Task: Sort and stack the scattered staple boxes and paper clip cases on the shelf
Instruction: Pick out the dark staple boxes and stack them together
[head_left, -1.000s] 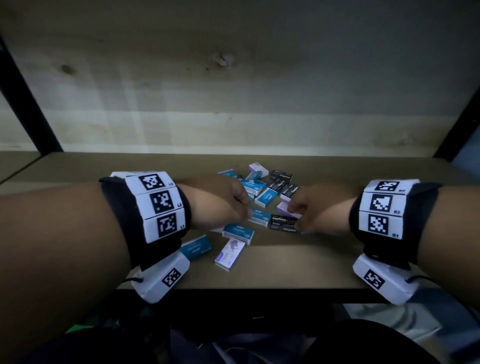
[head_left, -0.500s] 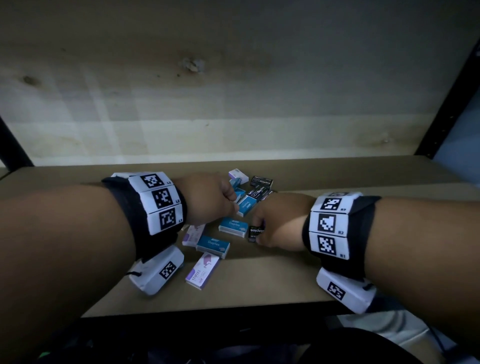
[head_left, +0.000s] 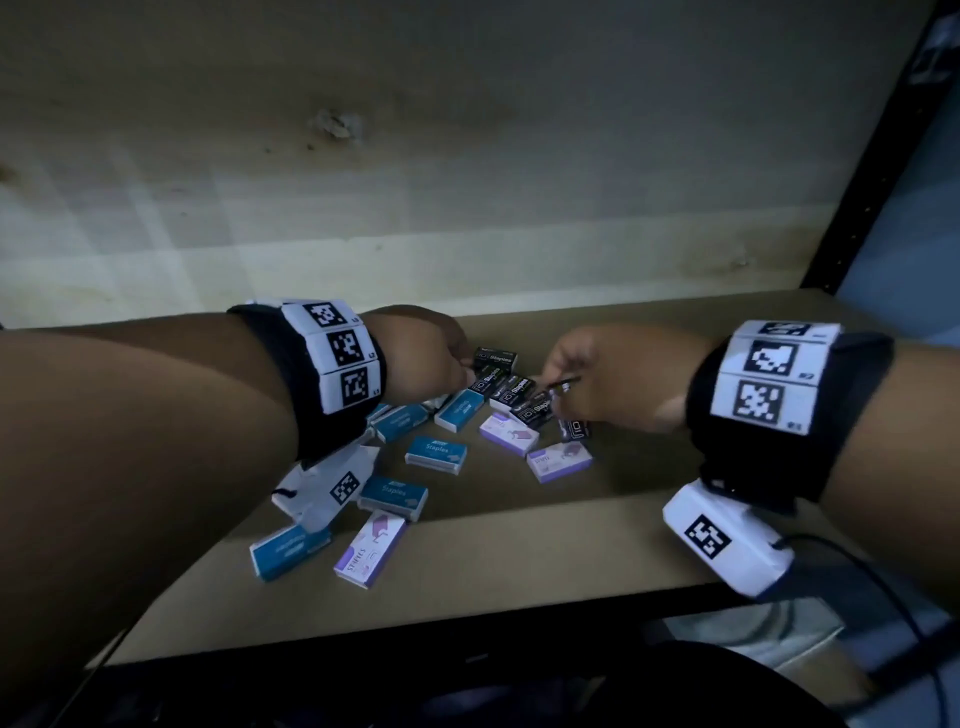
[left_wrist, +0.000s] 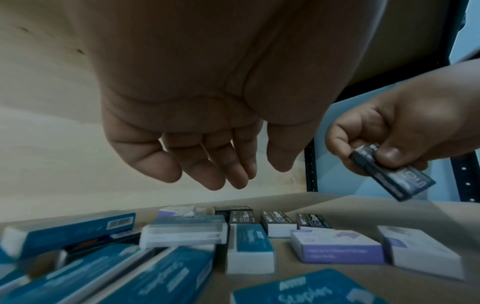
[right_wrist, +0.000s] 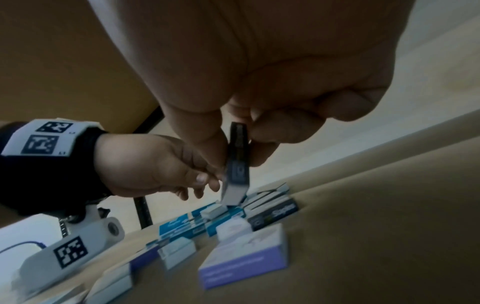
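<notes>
The right hand (head_left: 608, 374) pinches a black staple box (left_wrist: 392, 174) between thumb and fingers, lifted clear of the shelf (head_left: 519, 561) above the scattered pile. The left hand (left_wrist: 197, 131) hovers over the pile with relaxed, loosely curled fingers and seems to hold nothing. Other black boxes (head_left: 511, 389) lie toward the shelf's back edge, blue boxes (head_left: 392, 496) and purple boxes (head_left: 370, 548) nearer its front edge.

Matt brown shelf board (head_left: 519, 561), pale knotty wooden back panel (head_left: 415, 156), glossy cardboard boxes (head_left: 435, 455)
</notes>
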